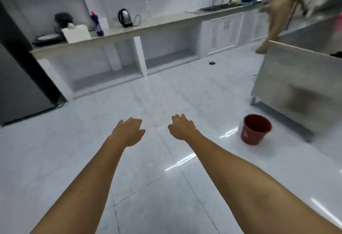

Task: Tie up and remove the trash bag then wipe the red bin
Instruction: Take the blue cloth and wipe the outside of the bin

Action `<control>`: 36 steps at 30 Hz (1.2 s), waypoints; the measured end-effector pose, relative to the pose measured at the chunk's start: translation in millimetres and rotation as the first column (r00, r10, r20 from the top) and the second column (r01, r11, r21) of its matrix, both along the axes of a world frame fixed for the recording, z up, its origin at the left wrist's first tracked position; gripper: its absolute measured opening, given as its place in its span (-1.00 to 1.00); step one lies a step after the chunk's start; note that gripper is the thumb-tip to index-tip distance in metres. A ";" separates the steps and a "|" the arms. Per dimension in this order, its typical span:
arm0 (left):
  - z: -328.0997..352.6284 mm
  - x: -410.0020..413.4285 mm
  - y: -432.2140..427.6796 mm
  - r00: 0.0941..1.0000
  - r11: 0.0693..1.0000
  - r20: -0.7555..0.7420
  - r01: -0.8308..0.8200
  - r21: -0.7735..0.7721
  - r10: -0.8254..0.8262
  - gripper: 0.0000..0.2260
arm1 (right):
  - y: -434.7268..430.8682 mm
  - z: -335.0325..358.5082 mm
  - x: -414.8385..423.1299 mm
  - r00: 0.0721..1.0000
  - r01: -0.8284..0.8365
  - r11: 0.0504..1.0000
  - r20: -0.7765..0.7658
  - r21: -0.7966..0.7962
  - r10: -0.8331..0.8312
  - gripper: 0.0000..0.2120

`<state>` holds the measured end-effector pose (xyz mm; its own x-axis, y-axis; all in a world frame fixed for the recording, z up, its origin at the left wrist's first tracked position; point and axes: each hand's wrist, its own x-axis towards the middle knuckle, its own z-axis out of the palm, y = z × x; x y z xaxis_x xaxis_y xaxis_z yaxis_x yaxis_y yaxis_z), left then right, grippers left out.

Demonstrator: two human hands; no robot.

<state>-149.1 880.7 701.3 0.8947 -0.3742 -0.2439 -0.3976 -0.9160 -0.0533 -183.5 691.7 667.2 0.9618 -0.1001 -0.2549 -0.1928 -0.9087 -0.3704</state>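
White tiled kitchen floor (pixel 151 89), glossy. Steel table (pixel 303 85), right edge. Red bin (pixel 255 129) on the floor beside the table's foot; no bag visible inside. Left hand (pixel 127 132), right hand (pixel 182 127): outstretched, fingers loose, empty. Advice: approach the bin, crouch close before reaching.

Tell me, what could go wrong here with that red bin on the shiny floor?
The glossy tiled floor could be slippery underfoot. The red bin stands right of both empty hands, left hand and right hand, close to the steel counter, so a hurried reach might tip it. Another person works nearby and could cross the path.
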 end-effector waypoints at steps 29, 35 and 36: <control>-43.7 -7.4 -818.9 0.687 0.684 -0.055 0.706 -0.183 -0.724 -0.62 | -735.2 27.7 -149.2 0.764 0.644 0.752 0.059 -0.142 -0.643 -0.55; -29.0 32.7 -950.0 0.634 0.633 -0.060 0.751 -0.191 -0.771 -0.60 | -849.3 28.6 -118.2 0.734 0.677 0.727 0.024 -0.113 -0.679 -0.56; -28.4 35.6 -964.3 0.629 0.629 -0.067 0.753 -0.196 -0.774 -0.58 | -863.6 28.1 -115.8 0.721 0.691 0.715 0.029 -0.106 -0.692 -0.55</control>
<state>-113.5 -83.6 672.9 0.2341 -0.9457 -0.2255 -0.9500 -0.2718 0.1536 -299.3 -172.0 695.3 0.6111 -0.7619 -0.2147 -0.7861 -0.5525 -0.2771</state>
